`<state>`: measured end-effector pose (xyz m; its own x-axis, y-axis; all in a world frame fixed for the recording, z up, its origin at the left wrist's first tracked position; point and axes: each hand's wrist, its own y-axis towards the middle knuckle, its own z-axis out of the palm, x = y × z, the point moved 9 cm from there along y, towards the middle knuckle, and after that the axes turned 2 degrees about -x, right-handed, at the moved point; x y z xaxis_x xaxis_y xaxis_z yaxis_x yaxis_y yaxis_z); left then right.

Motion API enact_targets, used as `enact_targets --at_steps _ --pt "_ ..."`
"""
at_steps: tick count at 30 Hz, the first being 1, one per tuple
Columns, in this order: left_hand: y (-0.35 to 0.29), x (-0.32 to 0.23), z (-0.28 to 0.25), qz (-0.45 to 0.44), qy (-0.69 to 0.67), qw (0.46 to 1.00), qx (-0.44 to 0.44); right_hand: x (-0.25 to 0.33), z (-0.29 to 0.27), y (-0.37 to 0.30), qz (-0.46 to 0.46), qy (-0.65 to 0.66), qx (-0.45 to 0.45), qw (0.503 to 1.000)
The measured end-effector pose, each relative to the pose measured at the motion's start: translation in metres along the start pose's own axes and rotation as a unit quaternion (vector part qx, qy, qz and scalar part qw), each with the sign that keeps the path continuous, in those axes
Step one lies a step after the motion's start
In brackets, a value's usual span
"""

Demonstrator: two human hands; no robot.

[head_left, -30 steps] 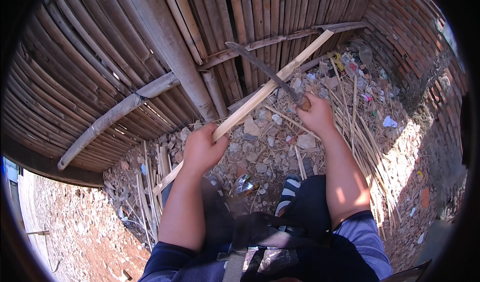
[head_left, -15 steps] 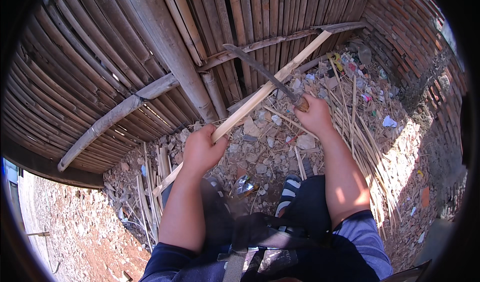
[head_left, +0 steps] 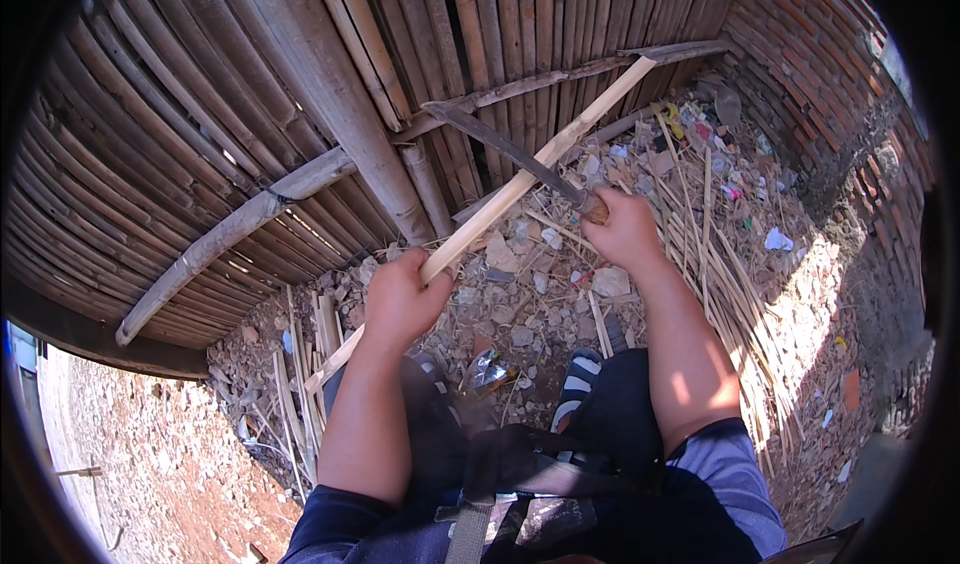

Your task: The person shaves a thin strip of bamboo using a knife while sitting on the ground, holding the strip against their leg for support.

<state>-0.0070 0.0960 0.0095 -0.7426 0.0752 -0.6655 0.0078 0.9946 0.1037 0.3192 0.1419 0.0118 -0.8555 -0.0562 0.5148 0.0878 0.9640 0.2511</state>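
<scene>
While the left hand (head_left: 405, 299) closes its fingers around a long pale strip (head_left: 485, 219) of wood or bamboo, the right hand (head_left: 625, 229) has its fingers wrapped around the short brown handle (head_left: 596, 210) of a dark, slightly curved knife (head_left: 488, 136). The strip passes through the left fingers on a slant: its longer part reaches up and to the right, ending beyond and above the right fingers, and its shorter part slopes down behind the left forearm. From the right fingers the blade points up and to the left, crossing the strip between the two hands, its tip above the left fingers; whether the edge bites into the strip cannot be told. Beyond the left fingers rises a bamboo wall (head_left: 150, 179) with a thick bamboo post (head_left: 335, 104). To the right of the right fingers and below them, many thin strips (head_left: 745, 334) lie in a loose heap, and farther off stands a brick wall (head_left: 800, 74). Below and to the left of the left fingers, more strips (head_left: 286, 404) stick up. Stony rubble (head_left: 520, 336) covers the ground beneath both hands, with a crumpled silvery wrapper (head_left: 488, 374) below the left fingers.
</scene>
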Motion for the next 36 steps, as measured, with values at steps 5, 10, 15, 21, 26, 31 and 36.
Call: enact_targets --at_steps 5,10,15,21,26,31,36 --pt "0.001 -0.002 0.001 -0.001 0.003 1.0 0.0 0.042 0.001 -0.012 -0.122 -0.034 0.009 0.992" --pt "-0.001 -0.002 -0.001 0.013 0.002 1.0 -0.009 0.069 0.013 -0.023 -0.212 -0.071 0.014 0.974" --pt "0.003 -0.013 -0.004 0.02 -0.023 0.999 -0.02 0.0 -0.006 0.007 -0.003 0.031 -0.046 0.998" --pt "0.0 0.0 0.006 0.01 0.01 1.0 -0.01 0.026 0.007 -0.009 -0.033 -0.085 0.049 0.995" --pt "-0.001 -0.001 0.005 0.004 0.027 1.0 -0.006 0.068 0.019 -0.019 -0.17 -0.095 0.066 0.979" --pt "0.0 -0.005 0.004 0.022 0.026 0.999 -0.009 -0.016 -0.001 0.011 0.027 -0.007 -0.012 1.0" --pt "0.0 -0.005 0.012 0.023 0.045 0.999 0.004 -0.04 -0.018 0.005 0.101 0.023 -0.045 0.994"
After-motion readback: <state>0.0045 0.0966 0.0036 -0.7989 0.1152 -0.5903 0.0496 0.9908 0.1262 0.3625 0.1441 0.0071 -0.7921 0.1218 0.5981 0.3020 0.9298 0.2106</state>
